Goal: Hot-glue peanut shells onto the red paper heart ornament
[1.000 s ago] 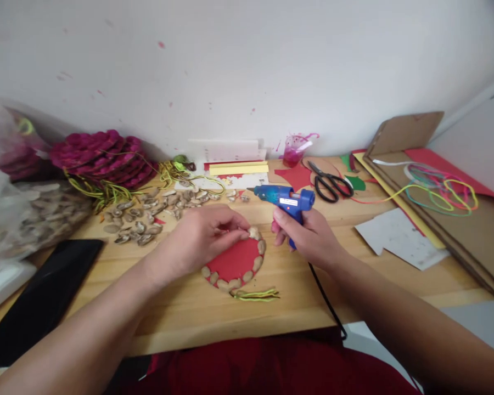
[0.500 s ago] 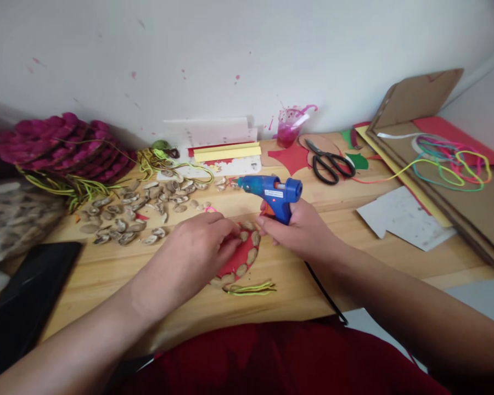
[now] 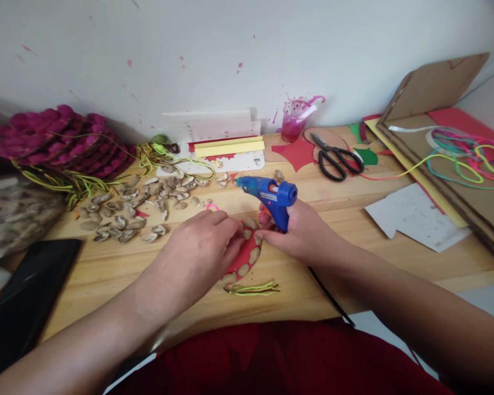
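My right hand is wrapped around a blue glue gun with an orange trigger; its nozzle points left above the table. A red disc edged with peanut shells lies below it, partly covered by my left hand. The left fingers are pinched together at a peanut shell on the disc, just inside the edge row. Yellow-green yarn strands lie at the disc's near side, and a pink loop shows beyond it.
Loose peanut shells spread at left, near a phone and stacked magenta-topped pieces. Scissors, a cup of pink liquid and red paper stand behind. Cardboard and colourful cord are at right.
The camera view has shifted slightly. The glue gun sits a little lower and farther left, and my right thumb is nearer the disc's edge. My left hand stays at the disc.
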### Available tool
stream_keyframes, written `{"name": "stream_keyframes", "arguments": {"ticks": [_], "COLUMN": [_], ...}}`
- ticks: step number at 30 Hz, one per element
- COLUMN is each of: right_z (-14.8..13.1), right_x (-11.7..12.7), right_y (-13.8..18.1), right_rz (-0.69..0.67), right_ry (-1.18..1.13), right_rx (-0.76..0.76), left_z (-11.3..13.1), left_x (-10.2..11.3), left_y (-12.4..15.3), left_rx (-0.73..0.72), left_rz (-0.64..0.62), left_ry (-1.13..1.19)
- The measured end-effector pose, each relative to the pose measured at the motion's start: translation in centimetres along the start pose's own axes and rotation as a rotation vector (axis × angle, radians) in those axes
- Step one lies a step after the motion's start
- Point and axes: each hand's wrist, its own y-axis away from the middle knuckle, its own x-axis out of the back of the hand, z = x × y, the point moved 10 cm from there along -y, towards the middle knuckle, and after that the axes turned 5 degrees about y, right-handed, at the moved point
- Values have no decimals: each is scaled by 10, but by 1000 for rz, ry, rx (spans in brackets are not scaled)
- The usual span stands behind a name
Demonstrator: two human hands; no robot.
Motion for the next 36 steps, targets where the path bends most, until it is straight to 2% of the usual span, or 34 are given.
{"name": "stream_keyframes", "arguments": {"ticks": [6,19,36], "right_z": [3,-5,-5], "right_x": [1,5,3], "right_y": [2,2,2], "right_rz": [3,41,31], "right_ry": [38,150,187], "right_rx": [-39,43,60], "left_z": [2,3,10], "left_x": [-2,-2,-1], "left_y": [1,0,-1], "left_rx": [-18,-1,-45], "left_rz": [-8,-7,5], "left_ry": [-26,-56,-114]}}
